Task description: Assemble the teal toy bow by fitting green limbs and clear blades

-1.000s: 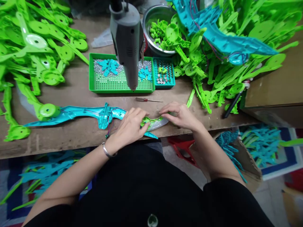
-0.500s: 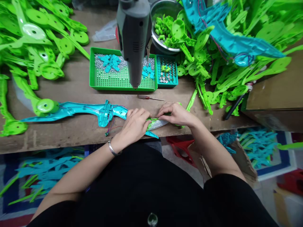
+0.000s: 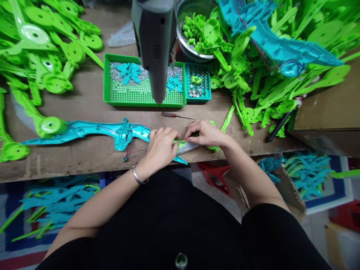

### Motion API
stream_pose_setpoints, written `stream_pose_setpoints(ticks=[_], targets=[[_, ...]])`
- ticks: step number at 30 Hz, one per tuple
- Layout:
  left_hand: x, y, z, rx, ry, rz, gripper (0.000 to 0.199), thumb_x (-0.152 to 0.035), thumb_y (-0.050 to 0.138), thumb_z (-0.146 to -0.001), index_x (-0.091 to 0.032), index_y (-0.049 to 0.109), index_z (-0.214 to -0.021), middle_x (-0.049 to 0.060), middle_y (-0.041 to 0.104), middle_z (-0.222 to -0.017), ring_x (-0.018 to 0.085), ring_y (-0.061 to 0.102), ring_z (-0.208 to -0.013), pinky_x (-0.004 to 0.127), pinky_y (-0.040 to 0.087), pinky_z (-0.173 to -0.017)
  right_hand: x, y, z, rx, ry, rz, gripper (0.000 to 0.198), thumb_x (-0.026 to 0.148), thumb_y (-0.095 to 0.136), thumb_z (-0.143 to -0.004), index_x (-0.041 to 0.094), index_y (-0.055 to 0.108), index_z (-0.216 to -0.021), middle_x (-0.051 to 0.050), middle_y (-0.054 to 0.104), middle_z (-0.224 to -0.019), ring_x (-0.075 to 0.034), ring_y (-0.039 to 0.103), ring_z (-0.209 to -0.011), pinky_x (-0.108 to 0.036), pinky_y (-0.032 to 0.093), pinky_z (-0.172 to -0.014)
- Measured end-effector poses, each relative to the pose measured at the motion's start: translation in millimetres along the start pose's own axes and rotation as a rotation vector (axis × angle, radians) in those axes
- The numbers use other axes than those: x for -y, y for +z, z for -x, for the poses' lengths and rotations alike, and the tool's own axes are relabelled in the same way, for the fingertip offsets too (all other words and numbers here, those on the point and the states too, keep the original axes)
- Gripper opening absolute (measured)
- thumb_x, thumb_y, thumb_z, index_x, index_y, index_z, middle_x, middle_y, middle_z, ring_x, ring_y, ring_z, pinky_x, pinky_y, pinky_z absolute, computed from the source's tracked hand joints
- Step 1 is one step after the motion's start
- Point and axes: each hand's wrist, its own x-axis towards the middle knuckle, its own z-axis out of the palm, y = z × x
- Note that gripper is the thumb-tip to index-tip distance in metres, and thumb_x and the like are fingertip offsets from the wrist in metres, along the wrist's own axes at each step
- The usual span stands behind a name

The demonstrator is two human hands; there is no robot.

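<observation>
A blue bow-shaped plastic shell (image 3: pixel 92 126) lies along the table with thin red and purple wires (image 3: pixel 131 140) on it. My left hand (image 3: pixel 163 144) bends over its right end, fingers curled down on the shell, which hides that stretch. A small green plastic part (image 3: pixel 181 143) and a translucent piece (image 3: pixel 188 147) show between my two hands. Just right of them, my right hand (image 3: pixel 206 133) has thumb and index finger pinched at the green part; whatever sits between the tips is too small to make out. Beyond the hands rests a small screwdriver (image 3: pixel 177 115).
A grey power screwdriver (image 3: pixel 157 48) hangs over a green tray (image 3: pixel 108 99) of screws and blue pieces. Beside it are a teal tray (image 3: pixel 206 98) of metal parts and a steel bowl (image 3: pixel 194 57). Green plastic parts (image 3: pixel 50 48) pile up left and right.
My right hand has shifted very slightly left, staying pinched near the green part. My left hand keeps its place on the shell. The whole view has moved a little.
</observation>
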Motion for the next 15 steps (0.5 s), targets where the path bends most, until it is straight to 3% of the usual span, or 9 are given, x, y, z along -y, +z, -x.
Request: stream_pose_setpoints(ticks=[4,8,15], targets=[[-0.2,0.1,-0.4,-0.001,-0.004,-0.014,0.015,-0.019,0.054,-0.090,-0.020,0.065,-0.101,0.006,0.066,-0.099,0.027,0.058,-0.100,0.042,0.037,-0.090,8.7,-4.1,-5.4,0.052,0.072,0.018,0.015,0.018,0.065,-0.079,0.020,0.078,-0.084,-0.001,0.077,-0.087,-0.017,0.068,-0.082,-0.030,0.048,-0.082],[0.1,1.1,-0.6,-0.009,-0.004,-0.015,0.016,-0.019,0.053,-0.090,-0.018,0.062,-0.103,0.007,0.067,-0.101,0.028,0.058,-0.101,0.042,0.038,-0.090,22.3,1.7,-8.9,0.031,0.155,0.026,0.016,0.021,0.065,-0.080,0.018,0.079,-0.085,-0.003,0.078,-0.086,-0.015,0.067,-0.075,-0.028,0.046,-0.073],[1.1,5.9,1.8,-0.070,0.000,0.017,0.024,-0.017,0.054,-0.088,-0.016,0.056,-0.112,0.008,0.069,-0.108,0.028,0.059,-0.102,0.043,0.038,-0.090,32.0,11.6,-12.2,0.010,0.259,0.086,0.019,0.015,0.062,-0.076,0.018,0.081,-0.080,-0.003,0.078,-0.080,-0.014,0.066,-0.071,-0.026,0.042,-0.070]])
